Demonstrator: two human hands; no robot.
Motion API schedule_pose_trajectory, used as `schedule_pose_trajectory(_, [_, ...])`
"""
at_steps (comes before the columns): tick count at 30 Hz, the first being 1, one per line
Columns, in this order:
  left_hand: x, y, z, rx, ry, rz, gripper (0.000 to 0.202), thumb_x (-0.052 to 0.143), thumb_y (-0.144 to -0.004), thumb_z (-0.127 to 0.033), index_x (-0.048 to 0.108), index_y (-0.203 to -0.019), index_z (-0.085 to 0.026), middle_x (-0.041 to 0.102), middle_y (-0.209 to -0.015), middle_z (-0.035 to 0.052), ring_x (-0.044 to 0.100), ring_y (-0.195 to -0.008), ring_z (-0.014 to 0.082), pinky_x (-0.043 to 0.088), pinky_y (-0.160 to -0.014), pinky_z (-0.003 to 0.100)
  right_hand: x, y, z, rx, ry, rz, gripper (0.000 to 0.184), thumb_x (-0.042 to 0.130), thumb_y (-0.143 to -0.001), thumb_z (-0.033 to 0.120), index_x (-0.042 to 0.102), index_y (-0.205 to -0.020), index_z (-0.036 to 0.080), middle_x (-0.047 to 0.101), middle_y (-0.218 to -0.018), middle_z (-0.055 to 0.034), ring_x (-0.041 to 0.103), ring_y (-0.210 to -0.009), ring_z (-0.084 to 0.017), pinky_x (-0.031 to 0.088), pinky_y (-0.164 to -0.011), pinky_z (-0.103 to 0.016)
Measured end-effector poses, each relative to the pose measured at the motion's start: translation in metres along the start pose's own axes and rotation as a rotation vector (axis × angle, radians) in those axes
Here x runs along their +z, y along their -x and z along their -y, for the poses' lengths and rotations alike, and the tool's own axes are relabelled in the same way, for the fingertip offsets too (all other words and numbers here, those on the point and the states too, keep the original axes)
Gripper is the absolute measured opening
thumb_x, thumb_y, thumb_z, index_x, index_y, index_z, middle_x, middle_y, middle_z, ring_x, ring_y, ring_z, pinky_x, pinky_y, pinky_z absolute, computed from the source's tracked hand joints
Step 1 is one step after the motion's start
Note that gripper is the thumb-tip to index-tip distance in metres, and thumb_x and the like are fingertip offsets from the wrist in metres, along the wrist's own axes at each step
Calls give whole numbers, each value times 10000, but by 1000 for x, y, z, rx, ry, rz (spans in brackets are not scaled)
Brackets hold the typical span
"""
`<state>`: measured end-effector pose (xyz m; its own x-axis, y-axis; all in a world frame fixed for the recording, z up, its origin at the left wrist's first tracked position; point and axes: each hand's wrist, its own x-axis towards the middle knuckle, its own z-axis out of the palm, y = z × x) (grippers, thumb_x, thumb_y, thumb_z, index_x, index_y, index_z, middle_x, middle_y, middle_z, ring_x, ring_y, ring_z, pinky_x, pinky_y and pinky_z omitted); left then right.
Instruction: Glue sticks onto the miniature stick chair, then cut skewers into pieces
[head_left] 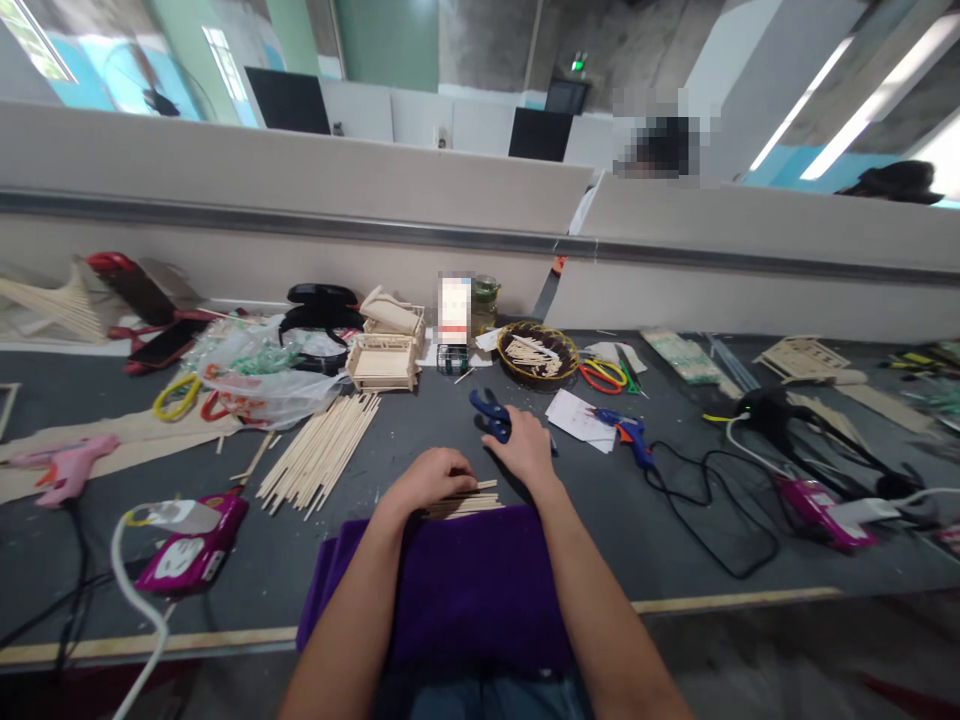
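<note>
My right hand is wrapped round a dark blue hand cutter, whose upper end points up and left above the table. To its left, my left hand is curled with its fingers down on short wooden sticks; some stick ends poke out past the fingertips. These sticks lie at the far edge of a folded purple cloth, which is under my forearms. A larger bundle of long wooden sticks lies on the table left of my hands.
Behind my hands stand small wooden stick-built models, a lit phone and a wicker basket of sticks. A blue glue gun with a looping black cable lies right. At left are a pink glue gun and a magenta power strip.
</note>
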<state>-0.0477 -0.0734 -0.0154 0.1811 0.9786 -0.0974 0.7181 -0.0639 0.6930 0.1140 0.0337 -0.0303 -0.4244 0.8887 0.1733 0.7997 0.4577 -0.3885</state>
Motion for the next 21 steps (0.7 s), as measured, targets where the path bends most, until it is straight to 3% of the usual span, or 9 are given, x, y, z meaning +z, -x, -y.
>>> schedule_pose_trajectory(5, [2,-3,5,-70,63,-130,264,533,-806,-328,750,-763,-183,727,-772,41,608,-700,161,395,-667,236,3,9,13,-76,191,67,613,682,-764,512,531,-1248,167,625,-1118,-153,549,-1059,-317,394,-840,-406])
schedule_pose_trajectory(11, [6,-4,12,-84,216,-190,259,549,-768,-360,741,-760,-186,715,-721,20,598,-666,158,421,-646,234,5,10,10,-125,191,68,560,644,-775,578,601,-1153,168,595,-1136,-154,514,-1075,-321,385,-832,-399])
schedule_pose_trajectory(14, [5,-5,17,-147,257,-288,255,543,-781,-347,740,-803,-187,707,-712,21,606,-654,168,439,-635,250,6,9,10,-135,153,57,545,633,-791,567,610,-1166,173,604,-1120,-140,523,-1056,-312,390,-823,-385])
schedule_pose_trajectory(18, [-3,-1,24,-371,-14,-562,188,550,-801,-225,731,-851,-224,726,-936,49,626,-896,219,449,-786,302,7,5,6,-120,25,-41,442,589,-851,490,621,-1180,195,625,-1112,-119,537,-1045,-279,387,-833,-361])
schedule_pose_trajectory(21, [-12,8,28,-586,-247,-676,196,521,-841,-209,711,-884,-231,684,-997,78,572,-1004,257,441,-812,335,9,2,0,-120,-76,-119,326,519,-902,398,652,-1112,187,661,-1036,-103,560,-985,-247,386,-820,-339])
